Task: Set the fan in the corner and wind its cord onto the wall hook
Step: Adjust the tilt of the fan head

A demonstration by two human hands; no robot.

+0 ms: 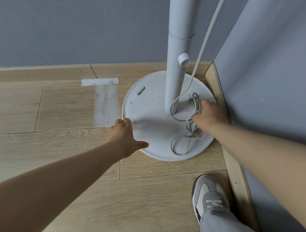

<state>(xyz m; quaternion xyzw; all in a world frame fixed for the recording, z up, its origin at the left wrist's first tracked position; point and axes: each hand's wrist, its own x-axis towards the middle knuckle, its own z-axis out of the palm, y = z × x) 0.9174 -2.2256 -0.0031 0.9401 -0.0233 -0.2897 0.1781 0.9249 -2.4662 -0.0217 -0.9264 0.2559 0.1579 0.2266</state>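
The white pedestal fan stands in the corner on its round base (146,101), with its pole (176,53) rising out of the top of the view. A grey cord (179,143) lies in loose loops on the base, and one strand runs up along the pole. My left hand (125,135) grips the base's left rim, fingers curled under the edge and thumb resting on top. My right hand (210,113) is closed on a bunch of the cord loops, near the plug end (192,98). No wall hook is in view.
Two grey walls meet behind the fan, with a wooden skirting board (229,144) along both. A white tape strip (100,82) and a pale dusty patch mark the wood floor left of the base. My shoe (208,194) stands beside the right wall.
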